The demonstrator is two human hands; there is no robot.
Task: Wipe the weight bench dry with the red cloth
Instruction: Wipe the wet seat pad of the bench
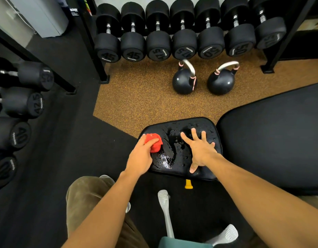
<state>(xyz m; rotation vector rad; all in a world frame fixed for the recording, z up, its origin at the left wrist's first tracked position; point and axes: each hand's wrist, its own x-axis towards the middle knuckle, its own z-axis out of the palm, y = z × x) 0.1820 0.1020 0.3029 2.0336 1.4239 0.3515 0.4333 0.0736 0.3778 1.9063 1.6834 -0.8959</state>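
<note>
Dumbbells racked far left. Left hand grips bunched red cloth on bench seat left edge, water drops mid-pad. Right hand flat, fingers splayed, on seat's right side. Kettlebells on floor beyond, back pad at right.

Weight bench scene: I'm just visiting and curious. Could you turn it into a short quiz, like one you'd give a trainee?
1. Multiple choice: which hand holds the red cloth? A) the left, B) the right, C) neither.
2. True or false: the seat pad has already been wiped fully dry.
3. Count: how many kettlebells stand on the floor beyond the bench?

Key
1. A. The left hand grips the bunched cloth at the pad's left edge.
2. False. Droplets cover the pad, and the right hand presses flat on it with fingers spread.
3. Two.
</note>
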